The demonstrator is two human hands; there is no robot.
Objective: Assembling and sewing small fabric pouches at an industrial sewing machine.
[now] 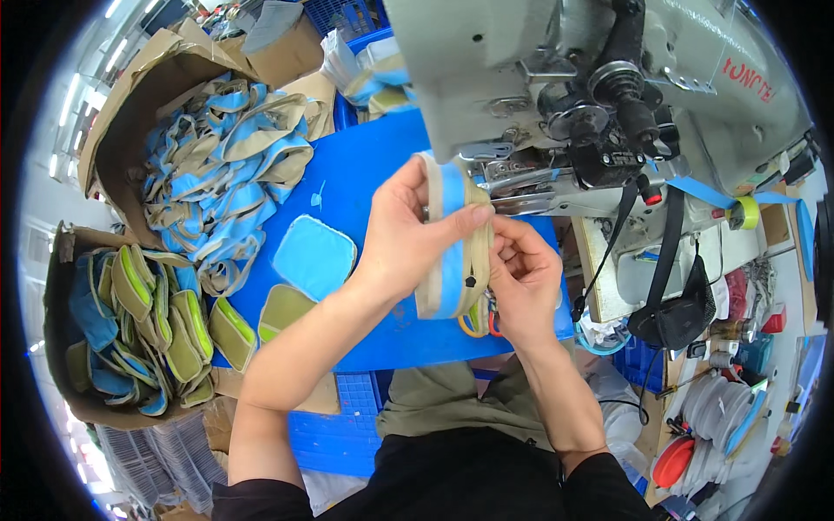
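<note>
Both my hands: left hand (pixel 402 234) closed on the band (pixel 451 280), right hand (pixel 527 280) pinching its edge.
Table (pixel 352 165): blue patch (pixel 314 257) lying flat.

The strip (pixel 451 282) looks like matt woven cloth, its blue band smoother than the beige edges. The square patch (pixel 313 256) is cloth with a slightly rough rim. The table top (pixel 391 347) is smooth with a faint sheen. The sewing machine (pixel 456 78) wears smooth paint over metal, beside shiny bare metal parts (pixel 521 206). The upper box (pixel 109 143) is matt cardboard, the trousers (pixel 426 408) matt cloth.
</note>
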